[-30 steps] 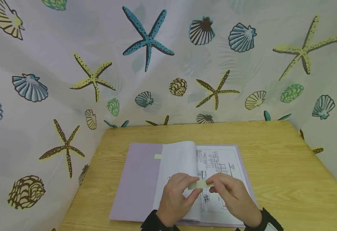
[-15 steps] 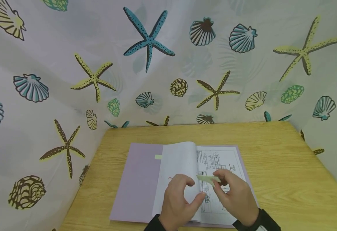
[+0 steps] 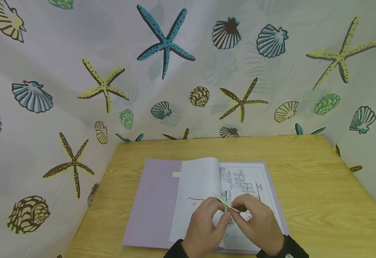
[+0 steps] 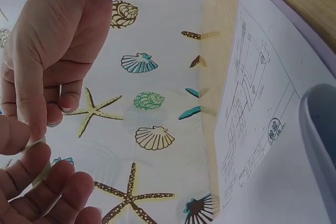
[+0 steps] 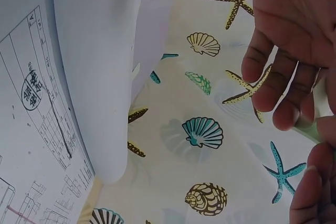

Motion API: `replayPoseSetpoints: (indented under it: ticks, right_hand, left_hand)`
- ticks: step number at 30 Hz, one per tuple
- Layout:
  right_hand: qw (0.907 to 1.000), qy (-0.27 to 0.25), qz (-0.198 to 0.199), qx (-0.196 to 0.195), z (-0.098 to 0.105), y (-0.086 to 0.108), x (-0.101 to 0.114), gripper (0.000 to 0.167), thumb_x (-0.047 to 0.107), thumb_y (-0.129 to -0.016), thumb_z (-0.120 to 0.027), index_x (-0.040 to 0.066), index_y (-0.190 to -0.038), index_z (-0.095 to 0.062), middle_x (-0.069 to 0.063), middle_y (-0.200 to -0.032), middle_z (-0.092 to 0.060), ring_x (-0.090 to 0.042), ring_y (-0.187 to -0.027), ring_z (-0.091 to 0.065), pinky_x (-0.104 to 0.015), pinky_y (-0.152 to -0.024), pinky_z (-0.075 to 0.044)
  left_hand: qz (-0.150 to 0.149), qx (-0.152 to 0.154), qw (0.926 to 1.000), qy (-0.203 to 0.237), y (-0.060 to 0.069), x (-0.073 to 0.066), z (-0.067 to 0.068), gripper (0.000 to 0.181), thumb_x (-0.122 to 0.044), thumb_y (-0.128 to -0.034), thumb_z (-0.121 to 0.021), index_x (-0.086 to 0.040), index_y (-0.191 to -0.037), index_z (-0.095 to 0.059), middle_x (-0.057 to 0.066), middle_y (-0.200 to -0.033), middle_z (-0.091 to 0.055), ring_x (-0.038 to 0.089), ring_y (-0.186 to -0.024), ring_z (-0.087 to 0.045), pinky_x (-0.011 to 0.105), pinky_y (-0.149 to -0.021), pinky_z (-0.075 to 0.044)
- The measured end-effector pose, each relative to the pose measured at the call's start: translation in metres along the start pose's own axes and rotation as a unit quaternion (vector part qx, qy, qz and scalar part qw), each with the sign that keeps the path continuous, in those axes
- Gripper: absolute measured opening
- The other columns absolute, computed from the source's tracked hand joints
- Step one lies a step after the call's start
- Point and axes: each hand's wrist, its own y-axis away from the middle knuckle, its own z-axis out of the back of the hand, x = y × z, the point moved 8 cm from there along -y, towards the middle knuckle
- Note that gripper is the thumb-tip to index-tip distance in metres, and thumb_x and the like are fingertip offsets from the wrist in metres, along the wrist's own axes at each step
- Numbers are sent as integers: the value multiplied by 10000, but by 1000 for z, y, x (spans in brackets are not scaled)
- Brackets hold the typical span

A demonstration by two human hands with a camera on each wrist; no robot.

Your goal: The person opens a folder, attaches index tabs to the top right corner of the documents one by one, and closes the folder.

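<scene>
My left hand [image 3: 204, 224] and right hand [image 3: 259, 224] meet over the open folder, near its fold. Between their fingertips is a small pad of pale green sticky notes [image 3: 228, 206], turned nearly edge-on in the head view. My right thumb and forefinger pinch its near end. The left thumb and forefinger pinch a narrow pale piece at its middle. Fingers hide much of the pad, also in the right wrist view, where a green edge [image 5: 307, 130] shows. Underneath lie a turned white page [image 3: 197, 179] and a sheet of printed technical drawings [image 3: 246, 175].
The purple folder [image 3: 158, 200] lies open on a wooden table [image 3: 317, 193]. A pale green sticky tab [image 3: 176, 175] sticks out at the white page's left edge. Red marks [image 3: 195, 199] show on that page. A cloth with shells and starfish [image 3: 175, 89] hangs behind and beside the table.
Both hands held the pad flat at first; then the left let go while the right tilted it. Now the left fingers have come back to the pad, which has turned edge-on.
</scene>
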Motion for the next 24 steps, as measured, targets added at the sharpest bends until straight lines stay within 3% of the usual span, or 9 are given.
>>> replayPoseSetpoints:
  ticks: [5, 9, 11, 15, 19, 24]
  right_hand:
    - [9999, -60, -76, 113, -1, 0, -1, 226, 330, -960, -577, 123, -891, -639, 90, -852, -613, -30, -715, -593, -143, -640, -489]
    - [9992, -57, -298, 267, -3, 2, -6, 49, 171, -888, -667, 127, -905, -653, 91, -863, -626, -18, -719, -594, -135, -634, -487]
    - [9980, 57, -522, 350, -3, 4, -10, 94, 91, -829, -695, 133, -902, -653, 88, -848, -630, -15, -698, -583, -130, -609, -475]
    - [9935, 343, -985, 462, -1, 7, -21, 147, 47, -787, -712, 145, -883, -658, 88, -816, -630, -8, -645, -536, -122, -553, -433]
    - [9915, 554, -1102, 416, 4, 8, -26, 143, 38, -774, -719, 133, -869, -668, 87, -803, -630, -10, -620, -494, -135, -516, -406]
    - [9898, 642, -1225, 353, 10, 10, -32, 180, 9, -749, -743, 137, -856, -674, 99, -785, -624, -17, -600, -468, -120, -494, -374]
  left_hand:
    - [-36, 101, 9999, -22, 2, 1, 0, 99, -154, -962, -573, -150, -863, -567, -84, -929, -575, 30, -857, -548, 146, -753, -447]
    - [-182, 56, 9997, -130, 4, 1, 1, 117, -117, -947, -586, -141, -834, -565, -67, -928, -589, 38, -879, -558, 152, -772, -454]
    - [-188, 81, 9997, -158, 5, 2, 1, 120, -105, -939, -592, -140, -828, -564, -59, -930, -596, 43, -896, -563, 161, -781, -459]
    - [37, 236, 9996, -126, 8, 7, 1, 114, -108, -943, -589, -146, -836, -580, -63, -946, -610, 45, -943, -573, 194, -797, -471]
    - [290, 298, 9991, -123, 9, 12, 3, 109, -127, -956, -581, -164, -854, -592, -87, -943, -610, 35, -947, -569, 219, -795, -475]
    - [376, 290, 9986, -238, 12, 16, 8, 113, -157, -977, -554, -176, -871, -590, -108, -898, -595, 36, -877, -558, 218, -760, -471]
